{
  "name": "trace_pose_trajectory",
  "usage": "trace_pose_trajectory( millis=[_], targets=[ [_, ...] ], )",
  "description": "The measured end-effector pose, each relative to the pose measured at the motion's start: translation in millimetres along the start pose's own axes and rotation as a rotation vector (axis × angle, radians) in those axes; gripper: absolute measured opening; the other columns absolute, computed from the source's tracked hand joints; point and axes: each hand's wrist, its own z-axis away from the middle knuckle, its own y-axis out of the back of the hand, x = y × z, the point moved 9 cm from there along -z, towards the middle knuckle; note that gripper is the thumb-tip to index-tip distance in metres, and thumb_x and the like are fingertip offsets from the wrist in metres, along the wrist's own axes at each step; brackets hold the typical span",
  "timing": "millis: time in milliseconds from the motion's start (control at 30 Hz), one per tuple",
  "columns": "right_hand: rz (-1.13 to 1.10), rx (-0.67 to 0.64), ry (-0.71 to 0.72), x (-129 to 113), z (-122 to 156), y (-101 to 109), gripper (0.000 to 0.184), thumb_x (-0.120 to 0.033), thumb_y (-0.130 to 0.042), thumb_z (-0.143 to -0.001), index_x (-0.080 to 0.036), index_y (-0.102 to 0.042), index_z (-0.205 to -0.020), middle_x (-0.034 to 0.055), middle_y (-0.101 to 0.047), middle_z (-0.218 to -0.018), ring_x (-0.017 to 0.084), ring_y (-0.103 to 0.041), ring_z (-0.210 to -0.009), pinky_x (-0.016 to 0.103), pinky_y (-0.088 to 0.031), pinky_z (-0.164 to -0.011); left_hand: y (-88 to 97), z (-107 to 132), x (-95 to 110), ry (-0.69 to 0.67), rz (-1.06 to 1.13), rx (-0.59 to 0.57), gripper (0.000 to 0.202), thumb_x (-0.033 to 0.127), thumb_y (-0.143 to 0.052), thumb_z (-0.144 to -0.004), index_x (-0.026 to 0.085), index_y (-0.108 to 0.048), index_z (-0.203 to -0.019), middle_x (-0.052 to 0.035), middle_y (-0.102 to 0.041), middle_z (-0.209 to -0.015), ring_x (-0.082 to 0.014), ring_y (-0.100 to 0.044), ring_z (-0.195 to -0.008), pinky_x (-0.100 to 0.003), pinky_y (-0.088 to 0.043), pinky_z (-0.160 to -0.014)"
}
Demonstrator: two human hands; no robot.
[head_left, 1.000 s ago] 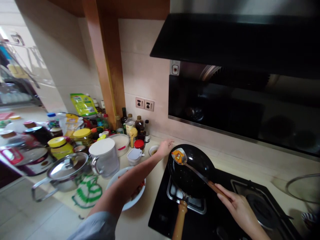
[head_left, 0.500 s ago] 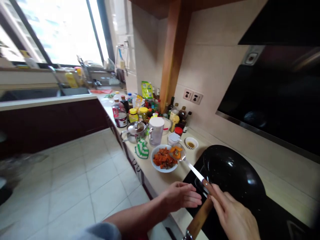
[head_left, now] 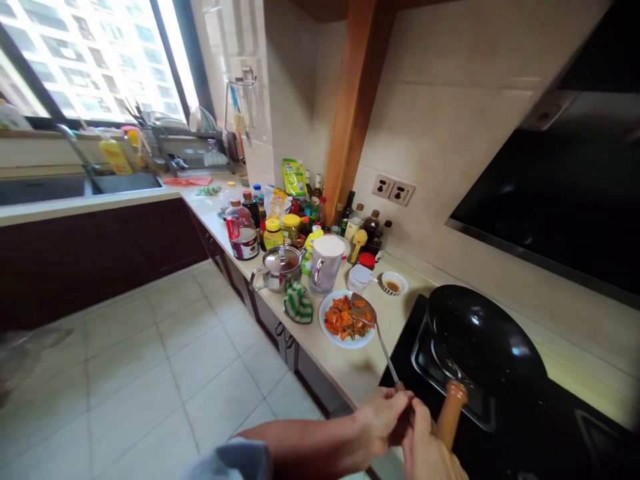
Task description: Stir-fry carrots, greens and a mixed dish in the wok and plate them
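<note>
A metal spatula (head_left: 373,319) reaches from my hands to a white plate (head_left: 327,329) of orange food, its blade lying over the food. My left hand (head_left: 383,420) is closed round the spatula's handle end near the counter's front edge. My right hand (head_left: 429,448) sits just behind it, fingers curled at the same handle; what it grips is hidden. An empty black wok (head_left: 480,337) with a wooden handle (head_left: 450,413) rests on the black stove (head_left: 525,427) to the right of the plate.
Behind the plate stand a white jug (head_left: 326,263), a lidded steel pot (head_left: 280,267), a small sauce bowl (head_left: 393,283), a green-striped cloth (head_left: 299,305) and several bottles and jars. A sink counter (head_left: 75,200) runs under the window at left. Tiled floor lies below.
The spatula's blade has come down onto the food on the plate. My left hand has moved in and closed on the handle beside my right hand. The view has shifted slightly.
</note>
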Motion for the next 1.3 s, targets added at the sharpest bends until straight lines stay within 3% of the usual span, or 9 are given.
trace_pose_trajectory(
  millis=[100,267,333,433,567,767,1100,1200,1300],
  targets=[
    [-0.285,-0.164,-0.012,-1.7,-4.8,-18.1,0.028,-0.020,-0.031,-0.086,-0.017,-0.051,-0.107,0.0089,-0.073,-0.078,0.022,-0.070,-0.064,0.028,-0.053,-0.053,15.4,13.7,4.5,-0.035,-0.090,0.071,0.042,0.051,-0.079,-0.055,0.017,-0.057,-0.068,0.0025,-0.054,-0.056,-0.0101,-0.049,-0.049,-0.024,-0.038,-0.052],
    [-0.490,-0.091,-0.023,-3.5,10.2,-36.5,0.043,-0.034,-0.032,-0.090,-0.016,-0.046,-0.126,0.0129,-0.072,-0.103,0.023,-0.071,-0.082,0.028,-0.057,-0.063,34.6,39.8,37.9,-0.140,-0.514,-0.158,0.051,0.064,-0.056,-0.072,0.014,-0.063,-0.077,-0.0030,-0.059,-0.067,-0.0135,-0.053,-0.058,-0.027,-0.043,-0.059],
    [-0.449,-0.017,-0.113,-4.5,24.3,-45.9,0.044,-0.035,-0.030,-0.091,-0.017,-0.047,-0.127,0.0114,-0.074,-0.092,0.025,-0.071,-0.067,0.030,-0.056,-0.054,52.3,48.3,81.3,-0.409,-0.903,-0.113,0.035,0.047,-0.055,-0.080,0.015,-0.068,-0.085,-0.0050,-0.061,-0.075,-0.0156,-0.054,-0.065,-0.027,-0.043,-0.062],
    [-0.438,0.082,-0.201,-15.9,40.7,-53.0,0.045,-0.038,-0.031,-0.090,-0.018,-0.050,-0.127,0.0107,-0.075,-0.086,0.027,-0.070,-0.058,0.032,-0.053,-0.046,70.4,60.8,156.9,-0.912,-1.326,0.150,0.026,0.021,-0.046,-0.083,0.019,-0.070,-0.094,-0.0091,-0.063,-0.091,-0.0215,-0.053,-0.088,-0.034,-0.041,-0.080],
    [-0.446,0.125,-0.243,-33.2,45.2,-50.8,0.044,-0.039,-0.032,-0.091,-0.023,-0.051,-0.127,0.0072,-0.075,-0.086,0.026,-0.070,-0.058,0.030,-0.051,-0.043,63.4,36.9,196.4,-1.128,-1.748,0.192,0.044,0.012,-0.041,-0.084,0.025,-0.060,-0.121,-0.0088,-0.059,-0.119,-0.0263,-0.044,-0.102,-0.043,-0.034,-0.087],
    [-0.373,0.120,-0.242,-40.9,45.5,-46.4,0.043,-0.037,-0.032,-0.091,-0.025,-0.048,-0.129,0.0053,-0.075,-0.080,0.025,-0.068,-0.051,0.030,-0.051,-0.042,53.8,4.4,206.8,-1.094,-1.947,0.123,0.041,0.020,-0.033,-0.093,0.026,-0.052,-0.129,-0.0087,-0.053,-0.129,-0.0261,-0.041,-0.105,-0.043,-0.030,-0.088],
    [-0.384,0.149,-0.259,-36.2,41.0,-43.0,0.047,-0.040,-0.032,-0.092,-0.021,-0.046,-0.133,0.0094,-0.071,-0.108,0.027,-0.071,-0.078,0.031,-0.056,-0.053,87.0,0.9,220.7,-0.884,-1.550,0.139,0.032,0.028,-0.035,-0.093,0.020,-0.065,-0.104,-0.0110,-0.060,-0.116,-0.0264,-0.043,-0.112,-0.044,-0.030,-0.095],
    [-0.359,0.186,-0.251,-44.1,40.3,-35.9,0.047,-0.038,-0.033,-0.092,-0.022,-0.047,-0.134,0.0100,-0.070,-0.108,0.027,-0.071,-0.083,0.031,-0.058,-0.057,85.6,13.3,202.9,-0.793,-1.374,0.140,0.050,0.037,-0.016,-0.097,0.013,-0.058,-0.110,-0.0157,-0.061,-0.112,-0.0215,-0.055,-0.102,-0.037,-0.041,-0.087],
    [-0.342,0.215,-0.237,-57.8,38.5,-29.1,0.047,-0.037,-0.034,-0.092,-0.023,-0.045,-0.136,0.0099,-0.069,-0.112,0.026,-0.070,-0.088,0.032,-0.059,-0.064,67.6,23.0,152.9,-0.443,-0.858,-0.126,0.067,0.052,-0.003,-0.094,0.013,-0.056,-0.105,-0.0159,-0.063,-0.112,-0.0195,-0.061,-0.099,-0.032,-0.046,-0.081]
  ],
)
